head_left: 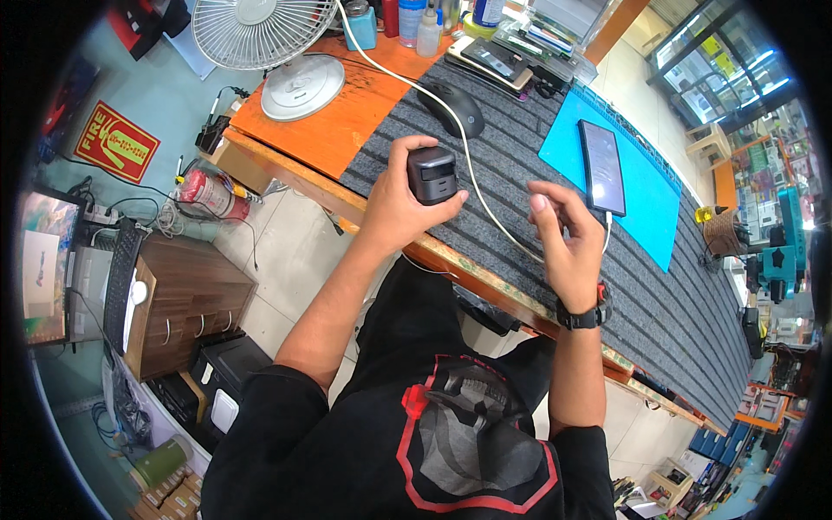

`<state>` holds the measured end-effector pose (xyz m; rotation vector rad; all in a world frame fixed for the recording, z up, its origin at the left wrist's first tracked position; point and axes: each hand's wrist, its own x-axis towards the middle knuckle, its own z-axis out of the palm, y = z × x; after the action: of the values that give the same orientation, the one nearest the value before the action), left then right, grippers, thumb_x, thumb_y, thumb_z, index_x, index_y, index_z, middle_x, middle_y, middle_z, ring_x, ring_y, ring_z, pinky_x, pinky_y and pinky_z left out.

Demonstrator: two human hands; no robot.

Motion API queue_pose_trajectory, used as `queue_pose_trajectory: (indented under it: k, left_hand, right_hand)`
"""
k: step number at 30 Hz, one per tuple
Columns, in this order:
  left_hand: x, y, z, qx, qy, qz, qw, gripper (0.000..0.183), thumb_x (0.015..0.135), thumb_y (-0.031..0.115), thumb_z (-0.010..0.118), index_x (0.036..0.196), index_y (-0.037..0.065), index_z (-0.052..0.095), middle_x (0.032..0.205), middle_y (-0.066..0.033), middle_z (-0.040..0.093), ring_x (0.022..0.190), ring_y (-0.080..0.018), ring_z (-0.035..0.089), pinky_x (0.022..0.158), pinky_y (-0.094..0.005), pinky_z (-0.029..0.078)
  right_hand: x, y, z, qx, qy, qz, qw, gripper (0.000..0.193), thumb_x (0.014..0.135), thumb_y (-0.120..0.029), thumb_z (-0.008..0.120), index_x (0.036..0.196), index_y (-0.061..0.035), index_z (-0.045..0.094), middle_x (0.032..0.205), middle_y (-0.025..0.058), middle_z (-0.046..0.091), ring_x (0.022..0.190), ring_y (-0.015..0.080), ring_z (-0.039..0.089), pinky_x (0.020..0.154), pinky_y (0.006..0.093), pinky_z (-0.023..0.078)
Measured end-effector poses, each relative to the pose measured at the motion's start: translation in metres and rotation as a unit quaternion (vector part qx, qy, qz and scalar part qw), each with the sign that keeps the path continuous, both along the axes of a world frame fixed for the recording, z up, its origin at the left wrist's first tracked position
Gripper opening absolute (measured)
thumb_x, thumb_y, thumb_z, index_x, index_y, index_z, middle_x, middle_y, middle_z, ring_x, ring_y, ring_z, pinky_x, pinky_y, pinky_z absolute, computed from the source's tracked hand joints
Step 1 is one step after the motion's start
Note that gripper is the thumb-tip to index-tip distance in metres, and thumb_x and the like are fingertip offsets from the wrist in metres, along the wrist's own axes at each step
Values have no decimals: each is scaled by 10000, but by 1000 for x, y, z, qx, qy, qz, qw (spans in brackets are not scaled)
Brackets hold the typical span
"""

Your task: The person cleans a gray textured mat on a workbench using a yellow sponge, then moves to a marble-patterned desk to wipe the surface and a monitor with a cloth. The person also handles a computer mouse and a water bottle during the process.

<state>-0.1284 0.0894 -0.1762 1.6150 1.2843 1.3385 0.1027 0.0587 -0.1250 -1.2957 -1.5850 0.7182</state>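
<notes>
My left hand (402, 204) is closed round a small dark grey boxy device (432, 176) with rounded edges and port-like slots on its front. It is held above the near part of the striped grey mat (520, 134). My right hand (568, 247), a black watch on its wrist, hovers over the mat with thumb and forefinger apart and the other fingers loosely curled; nothing shows in it. A white cable (475, 186) runs between my hands, passes behind the right one and plugs into a phone (601, 165). That phone lies on a blue mat (652, 218), its screen lit.
A black computer mouse (451, 109) sits beyond my left hand. Behind it are stacked phones (490, 62) and several bottles (428, 33). A white fan (302, 87) stands at the far left of the bench. A wooden cabinet (195, 290) is left of me.
</notes>
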Motion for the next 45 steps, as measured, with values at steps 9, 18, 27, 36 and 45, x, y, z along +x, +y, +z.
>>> queue_pose_trajectory:
  k: [9,18,27,36,45]
  left_hand:
    - [-39,21,-5,-107,-340,-125,926,586,944,453,660,1349,69,482,994,-145,658,808,-223,638,710,-336,523]
    - [-58,31,-7,-189,-576,-147,782,642,981,611,435,1143,12,599,989,-232,676,820,-316,652,757,-414,545]
    - [-63,34,-12,-202,-627,-176,732,619,1016,514,450,1291,-33,539,1099,-278,643,911,-341,662,811,-411,585]
    - [-39,15,15,-205,-382,-184,882,506,1085,441,421,1348,19,515,983,-191,690,812,-292,707,720,-361,581]
    - [69,-61,56,148,145,-166,964,705,721,289,880,1311,90,549,1158,-159,651,1031,-390,650,914,-451,541]
  right_hand:
    - [43,-42,-9,-15,37,-72,997,194,983,-126,669,1140,-22,720,833,-2,656,735,59,555,675,236,440]
    - [104,-75,-28,-3,68,-166,984,276,1031,-180,624,1233,1,670,803,19,615,713,73,535,656,223,429]
    - [116,-73,-42,-15,103,-176,979,306,1040,-190,610,1266,12,645,793,12,592,709,67,515,650,219,412]
    - [109,-80,-41,15,54,-150,987,314,1001,-178,660,1266,-11,655,907,22,621,794,94,551,716,243,451]
    - [8,-87,-4,-111,304,109,940,780,913,-89,748,1572,-52,332,1476,119,453,1254,193,538,998,340,499]
